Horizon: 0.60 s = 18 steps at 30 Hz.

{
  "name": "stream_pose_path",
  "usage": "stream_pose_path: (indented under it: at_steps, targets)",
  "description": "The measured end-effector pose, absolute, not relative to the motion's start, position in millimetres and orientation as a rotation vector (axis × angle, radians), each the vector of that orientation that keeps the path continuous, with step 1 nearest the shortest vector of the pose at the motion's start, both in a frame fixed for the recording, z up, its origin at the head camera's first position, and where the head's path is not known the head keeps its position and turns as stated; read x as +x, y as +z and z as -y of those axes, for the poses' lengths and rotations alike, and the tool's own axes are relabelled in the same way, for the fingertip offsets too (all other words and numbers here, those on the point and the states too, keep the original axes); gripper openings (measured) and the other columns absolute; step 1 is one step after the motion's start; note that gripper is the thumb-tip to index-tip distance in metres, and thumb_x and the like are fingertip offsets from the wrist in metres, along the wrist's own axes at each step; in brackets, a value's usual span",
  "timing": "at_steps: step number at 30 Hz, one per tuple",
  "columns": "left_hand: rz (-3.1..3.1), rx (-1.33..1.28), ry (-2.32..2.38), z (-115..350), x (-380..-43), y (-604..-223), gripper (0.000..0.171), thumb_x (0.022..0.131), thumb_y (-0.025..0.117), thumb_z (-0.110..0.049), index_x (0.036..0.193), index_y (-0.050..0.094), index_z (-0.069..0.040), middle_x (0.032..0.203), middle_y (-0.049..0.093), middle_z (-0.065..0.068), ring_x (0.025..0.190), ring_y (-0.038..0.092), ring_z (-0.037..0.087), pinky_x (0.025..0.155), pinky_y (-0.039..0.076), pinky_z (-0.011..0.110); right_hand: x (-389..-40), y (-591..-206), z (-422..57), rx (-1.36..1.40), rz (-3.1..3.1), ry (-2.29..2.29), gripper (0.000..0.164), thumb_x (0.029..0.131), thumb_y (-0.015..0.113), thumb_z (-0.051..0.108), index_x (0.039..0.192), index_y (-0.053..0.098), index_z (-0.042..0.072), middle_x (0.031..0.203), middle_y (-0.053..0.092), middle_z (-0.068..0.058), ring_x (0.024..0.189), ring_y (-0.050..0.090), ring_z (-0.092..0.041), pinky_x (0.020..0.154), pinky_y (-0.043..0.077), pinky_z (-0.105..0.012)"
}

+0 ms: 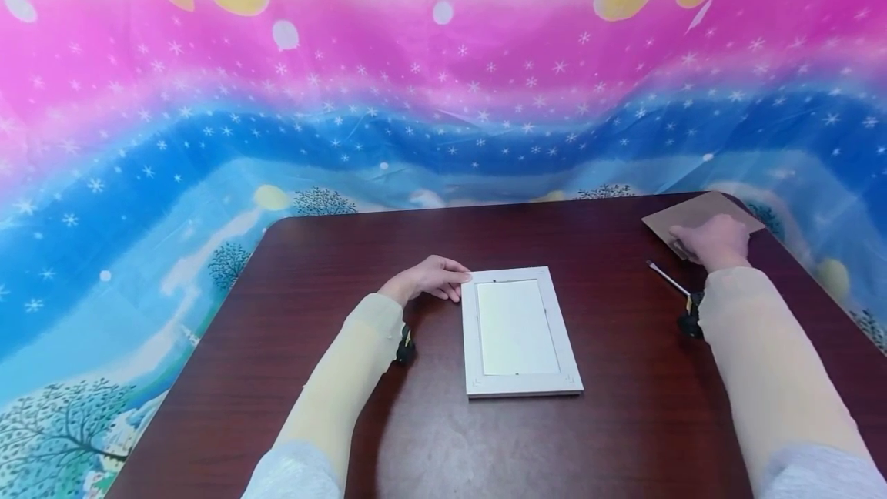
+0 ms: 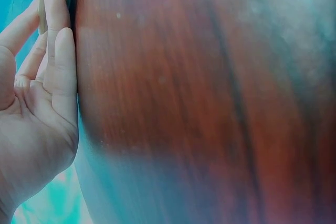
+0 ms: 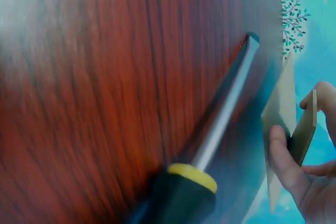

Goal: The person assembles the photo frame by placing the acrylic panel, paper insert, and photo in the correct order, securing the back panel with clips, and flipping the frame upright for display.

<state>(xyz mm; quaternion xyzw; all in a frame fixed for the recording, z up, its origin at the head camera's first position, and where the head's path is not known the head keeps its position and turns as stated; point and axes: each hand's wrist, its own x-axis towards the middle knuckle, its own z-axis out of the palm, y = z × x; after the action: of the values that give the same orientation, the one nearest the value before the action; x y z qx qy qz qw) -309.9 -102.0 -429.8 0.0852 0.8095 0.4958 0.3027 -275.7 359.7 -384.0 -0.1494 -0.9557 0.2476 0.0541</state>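
Left hand point(image 1: 433, 277) pinches the white frame point(image 1: 473, 337) near a corner; right hand point(image 1: 719, 241) grips a brown board point(image 1: 682, 214)

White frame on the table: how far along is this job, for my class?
Looks done: a white sheet lies in the white frame. In hand: the left hand holds the frame's corner; the right hand grips the brown board. Probably remaining: fitting the board, which is away from the frame.
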Motion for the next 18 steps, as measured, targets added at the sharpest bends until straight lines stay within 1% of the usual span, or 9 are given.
stream_pose_path:
  at_steps: [2,4,6,7,9,11,13,14,18]
  targets:
    - [-2.147,0.23,1.31,101.9,-309.9,-429.8,0.033,0.096,0.064,-0.021,0.125,0.064,-0.005,0.07,0.065,0.005,0.061,0.064,0.011,0.057,0.05,0.021,-274.9,-382.7,-361.6,-0.46,2.894,0.822,0.056,0.092,0.058,0.038,0.076,0.063,-0.016,0.059,0.06,-0.019,0.073,0.061,-0.042,0.072,0.046,-0.053]
    - [-2.151,0.233,1.303,101.9,-309.9,-429.7,0.032,0.097,0.063,-0.021,0.124,0.064,-0.004,0.07,0.065,0.005,0.061,0.064,0.011,0.058,0.05,0.021,-274.8,-382.4,-364.4,-0.459,2.895,0.879,0.056,0.093,0.058,0.039,0.078,0.064,-0.015,0.057,0.061,-0.016,0.064,0.063,-0.035,0.066,0.048,-0.048]
    - [-2.149,0.228,1.303,101.8,-310.1,-429.5,0.033,0.097,0.063,-0.022,0.125,0.064,-0.005,0.071,0.065,0.005,0.061,0.064,0.011,0.058,0.05,0.021,-275.2,-382.4,-367.9,-0.445,2.912,0.895,0.058,0.093,0.057,0.042,0.079,0.064,-0.014,0.059,0.062,-0.016,0.059,0.063,-0.033,0.061,0.048,-0.044]
    - [-2.15,0.228,1.301,101.7,-310.1,-429.3,0.033,0.097,0.063,-0.022,0.125,0.064,-0.005,0.071,0.065,0.005,0.061,0.065,0.011,0.058,0.051,0.022,-275.4,-382.4,-369.8,-0.434,2.924,0.885,0.06,0.094,0.055,0.044,0.081,0.064,-0.014,0.062,0.062,-0.018,0.062,0.062,-0.033,0.06,0.047,-0.044]
    - [-2.152,0.229,1.3,101.8,-310.3,-428.9,0.034,0.097,0.063,-0.022,0.125,0.064,-0.005,0.071,0.066,0.006,0.061,0.065,0.012,0.058,0.051,0.022,-276.2,-381.7,-373.4,-0.41,2.955,0.835,0.069,0.095,0.05,0.049,0.093,0.061,-0.019,0.08,0.061,-0.032,0.078,0.059,-0.044,0.066,0.048,-0.051]
    - [-2.15,0.231,1.3,101.9,-310.7,-428.9,0.034,0.097,0.063,-0.023,0.126,0.064,-0.005,0.072,0.066,0.006,0.062,0.065,0.012,0.058,0.051,0.022,-277.5,-379.9,-376.5,-0.398,2.986,0.776,0.08,0.095,0.046,0.055,0.105,0.056,-0.023,0.1,0.053,-0.042,0.092,0.051,-0.053,0.075,0.045,-0.059]
    - [-2.151,0.235,1.297,102.1,-310.8,-428.7,0.034,0.097,0.063,-0.022,0.126,0.063,-0.005,0.072,0.066,0.006,0.062,0.065,0.012,0.058,0.051,0.022,-278.8,-377.6,-378.8,-0.385,3.01,0.727,0.09,0.094,0.041,0.061,0.115,0.049,-0.026,0.113,0.043,-0.048,0.101,0.044,-0.059,0.081,0.041,-0.064]
    - [-2.15,0.233,1.297,102.2,-310.9,-428.6,0.034,0.097,0.063,-0.022,0.126,0.063,-0.005,0.072,0.066,0.006,0.062,0.065,0.012,0.059,0.051,0.022,-279.4,-376.3,-379.7,-0.377,3.02,0.705,0.094,0.093,0.04,0.063,0.118,0.046,-0.027,0.117,0.039,-0.049,0.103,0.042,-0.061,0.083,0.04,-0.065]
    - [-2.151,0.23,1.297,102.3,-310.7,-427.9,0.035,0.096,0.063,-0.023,0.126,0.063,-0.005,0.072,0.066,0.007,0.062,0.065,0.012,0.059,0.051,0.023,-280.5,-370.6,-381.2,-0.345,3.04,0.623,0.096,0.091,0.038,0.069,0.113,0.051,-0.024,0.11,0.046,-0.046,0.091,0.051,-0.057,0.068,0.045,-0.058]
